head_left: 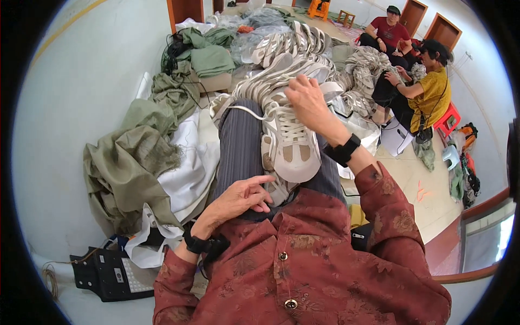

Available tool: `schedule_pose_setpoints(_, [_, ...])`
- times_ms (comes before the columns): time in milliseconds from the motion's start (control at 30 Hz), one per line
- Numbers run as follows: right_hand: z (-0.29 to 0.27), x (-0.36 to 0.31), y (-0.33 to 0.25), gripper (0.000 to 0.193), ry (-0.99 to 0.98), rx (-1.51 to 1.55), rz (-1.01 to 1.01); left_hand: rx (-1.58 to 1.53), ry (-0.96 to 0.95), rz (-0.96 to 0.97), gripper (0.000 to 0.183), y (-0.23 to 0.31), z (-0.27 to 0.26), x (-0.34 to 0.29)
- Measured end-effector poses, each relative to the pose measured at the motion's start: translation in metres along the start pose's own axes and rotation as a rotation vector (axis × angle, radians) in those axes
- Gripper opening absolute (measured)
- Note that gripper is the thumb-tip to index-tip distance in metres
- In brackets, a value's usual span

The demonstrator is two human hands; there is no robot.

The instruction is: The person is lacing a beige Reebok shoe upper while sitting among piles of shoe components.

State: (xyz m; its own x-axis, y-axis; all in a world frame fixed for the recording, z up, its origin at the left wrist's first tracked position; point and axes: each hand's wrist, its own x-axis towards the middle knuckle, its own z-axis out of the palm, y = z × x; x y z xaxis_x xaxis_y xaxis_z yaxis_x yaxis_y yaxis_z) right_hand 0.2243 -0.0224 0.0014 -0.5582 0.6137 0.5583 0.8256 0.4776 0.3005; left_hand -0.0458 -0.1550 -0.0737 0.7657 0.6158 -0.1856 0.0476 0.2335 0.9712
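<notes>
A beige and white lace-up sneaker (295, 143) lies across my lap, toe toward me, between my grey striped trouser legs (238, 146). Its white laces (291, 129) are threaded over the tongue, and a loose lace end trails left over my knee. At the shoe's ankle end my right hand (311, 105) is closed in a pinch; what its fingertips hold is hidden. Beside the toe, my left hand (246, 197) has its index finger stretched out and the others loosely bent, with nothing in it. Another light shoe (279, 189) shows partly beneath the sneaker.
Beyond my knees, similar sneakers (292, 49) are heaped in rows. Olive cloth (127, 168) and white sheeting (189, 168) lie at left, near a black board-like item (111, 273). At right, a person in yellow (433, 95) sits on a red stool (448, 120); another person (389, 35) sits behind.
</notes>
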Motion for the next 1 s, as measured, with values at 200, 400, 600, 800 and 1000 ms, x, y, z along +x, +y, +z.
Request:
schedule_pose_setpoints(200, [-0.008,0.019,0.004,0.018,-0.053,0.323,0.096,-0.061,-0.035,0.057,0.05,-0.009,-0.006,-0.001])
schedule_pose_setpoints(400, [0.001,0.036,-0.01,0.026,-0.299,0.581,0.058,-0.105,-0.044,0.06,0.047,-0.014,-0.008,0.0])
schedule_pose_setpoints(600, [0.016,0.04,-0.032,0.024,-0.411,0.189,0.139,-0.101,-0.028,0.018,0.04,-0.012,-0.008,-0.002])
schedule_pose_setpoints(800, [-0.009,0.037,-0.016,0.014,-0.377,0.709,0.265,-0.083,-0.042,0.0,0.04,-0.012,-0.009,0.002])
schedule_pose_setpoints(1000, [-0.069,0.0,0.024,0.016,-0.436,1.556,0.663,-0.105,-0.092,-0.013,0.044,-0.004,-0.007,0.01])
